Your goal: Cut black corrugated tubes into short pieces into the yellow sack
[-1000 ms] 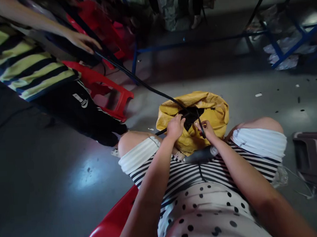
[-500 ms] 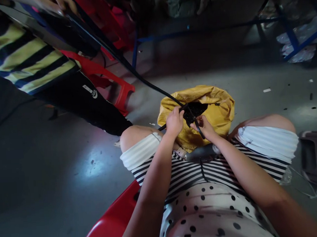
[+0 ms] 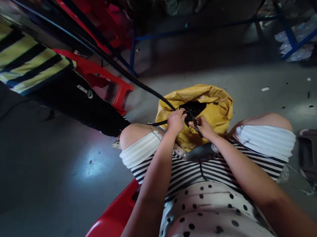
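Note:
A long black cable (image 3: 134, 79) runs from the upper left down to my left hand (image 3: 176, 121), whose fingers are closed around it. A black length (image 3: 158, 123) sticks out to the left of that hand. My right hand (image 3: 205, 128) is closed on a slim black tool that looks like scissors (image 3: 198, 129); its front end points at the cable near my left fingers. Both hands are over the mouth of a yellow sack (image 3: 219, 118), which stands between my feet with dark pieces inside. Fine detail at the fingertips is too dark to make out.
A person in a striped shirt (image 3: 34, 65) stands at the left, beside a red stool (image 3: 110, 82). Blue metal frame legs (image 3: 290, 35) stand at the back, near clear plastic bags (image 3: 299, 51). A dark grey stool (image 3: 315, 155) is at my right; small scraps dot the floor.
My left hand has shifted slightly, and the cable's upper part has swung lower and left. The other person's hand has moved toward the upper left. My right hand has barely moved.

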Tool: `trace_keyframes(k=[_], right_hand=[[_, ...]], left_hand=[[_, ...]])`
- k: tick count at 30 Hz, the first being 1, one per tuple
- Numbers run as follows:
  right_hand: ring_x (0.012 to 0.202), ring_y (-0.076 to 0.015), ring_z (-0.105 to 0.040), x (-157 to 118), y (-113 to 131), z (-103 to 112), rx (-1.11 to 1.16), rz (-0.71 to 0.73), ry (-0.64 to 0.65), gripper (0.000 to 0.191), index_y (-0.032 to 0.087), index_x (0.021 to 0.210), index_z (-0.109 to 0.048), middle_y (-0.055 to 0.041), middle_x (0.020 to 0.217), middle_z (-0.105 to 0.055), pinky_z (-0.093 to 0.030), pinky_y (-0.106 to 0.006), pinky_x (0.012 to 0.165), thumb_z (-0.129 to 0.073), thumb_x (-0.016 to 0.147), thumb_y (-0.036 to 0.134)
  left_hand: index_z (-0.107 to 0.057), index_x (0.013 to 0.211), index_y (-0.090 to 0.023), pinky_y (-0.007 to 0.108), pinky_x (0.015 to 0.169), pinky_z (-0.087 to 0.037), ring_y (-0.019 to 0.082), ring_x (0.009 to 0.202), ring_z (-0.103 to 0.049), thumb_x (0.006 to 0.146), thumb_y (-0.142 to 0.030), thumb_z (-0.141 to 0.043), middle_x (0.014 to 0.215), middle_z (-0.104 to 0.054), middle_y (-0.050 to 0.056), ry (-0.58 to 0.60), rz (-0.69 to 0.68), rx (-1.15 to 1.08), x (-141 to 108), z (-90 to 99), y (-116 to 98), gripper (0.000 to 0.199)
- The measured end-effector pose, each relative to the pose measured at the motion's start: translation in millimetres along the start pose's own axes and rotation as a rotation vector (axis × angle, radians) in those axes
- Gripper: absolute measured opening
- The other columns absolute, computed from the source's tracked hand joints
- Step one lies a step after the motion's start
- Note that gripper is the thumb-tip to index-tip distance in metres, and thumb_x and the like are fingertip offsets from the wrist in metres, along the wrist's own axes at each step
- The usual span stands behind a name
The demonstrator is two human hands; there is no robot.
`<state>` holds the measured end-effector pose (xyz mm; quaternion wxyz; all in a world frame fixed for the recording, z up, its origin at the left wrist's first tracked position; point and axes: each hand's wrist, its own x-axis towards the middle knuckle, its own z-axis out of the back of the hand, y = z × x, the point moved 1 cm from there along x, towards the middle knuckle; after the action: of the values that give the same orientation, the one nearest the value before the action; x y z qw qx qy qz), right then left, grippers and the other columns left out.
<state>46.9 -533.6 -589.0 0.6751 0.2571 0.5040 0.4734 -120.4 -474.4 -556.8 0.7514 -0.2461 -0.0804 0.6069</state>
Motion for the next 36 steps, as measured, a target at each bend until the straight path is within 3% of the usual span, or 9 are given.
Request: trace_keyframes(k=[7, 12, 19, 30, 36], right_hand=[[0.064, -0.0177, -0.056, 12, -29, -8, 0.006, -0.028, 0.086, 0.052, 0.024, 0.092, -0.048, 0.001, 0.071, -0.061, -0.04, -0.029, 0.059, -0.072, 0.076, 0.068], [0.061, -0.0169, -0.054, 20, -44, -11, 0.075, -0.041, 0.074, 0.055, 0.024, 0.093, -0.048, 0.0024, 0.068, -0.058, -0.04, -0.027, 0.057, -0.068, 0.076, 0.073], [0.062, -0.0157, -0.05, 22, -57, -14, 0.003, -0.004, 0.102, 0.053, 0.024, 0.084, -0.047, 0.0031, 0.066, -0.054, -0.038, -0.028, 0.059, -0.07, 0.075, 0.071], [0.064, -0.0155, -0.047, 20, -55, -15, -0.026, 0.018, 0.085, 0.048, 0.024, 0.076, -0.045, 0.0036, 0.065, -0.051, -0.037, -0.029, 0.063, -0.074, 0.072, 0.062], [0.065, -0.016, -0.048, 19, -55, -13, -0.053, -0.005, 0.088, 0.036, 0.024, 0.078, -0.047, 0.0032, 0.068, -0.052, -0.038, -0.029, 0.063, -0.075, 0.074, 0.046]], left_hand=[[-0.067, 0.125, -0.022, 0.038, 0.105, -0.047, 0.027, 0.121, -0.065, 0.101, -0.028, -0.056, 0.124, -0.074, 0.01, 0.12, 0.055, 0.014, -2, -19.6, 9, 0.027], [-0.066, 0.128, -0.021, 0.037, 0.102, -0.048, 0.027, 0.119, -0.066, 0.102, -0.029, -0.055, 0.125, -0.073, 0.013, 0.132, 0.115, 0.059, -4, -21.7, 13, 0.029], [-0.069, 0.123, -0.025, 0.035, 0.093, -0.051, 0.028, 0.114, -0.069, 0.099, -0.028, -0.058, 0.123, -0.075, 0.01, 0.255, 0.173, 0.024, -5, -29.2, 22, 0.027], [-0.07, 0.123, -0.028, 0.034, 0.092, -0.051, 0.026, 0.112, -0.069, 0.097, -0.028, -0.06, 0.123, -0.075, 0.008, 0.295, 0.183, 0.038, -4, -35.3, 30, 0.028], [-0.07, 0.122, -0.024, 0.039, 0.101, -0.047, 0.029, 0.116, -0.066, 0.097, -0.023, -0.06, 0.122, -0.074, 0.012, 0.264, 0.047, 0.184, -8, -29.5, 24, 0.027]])
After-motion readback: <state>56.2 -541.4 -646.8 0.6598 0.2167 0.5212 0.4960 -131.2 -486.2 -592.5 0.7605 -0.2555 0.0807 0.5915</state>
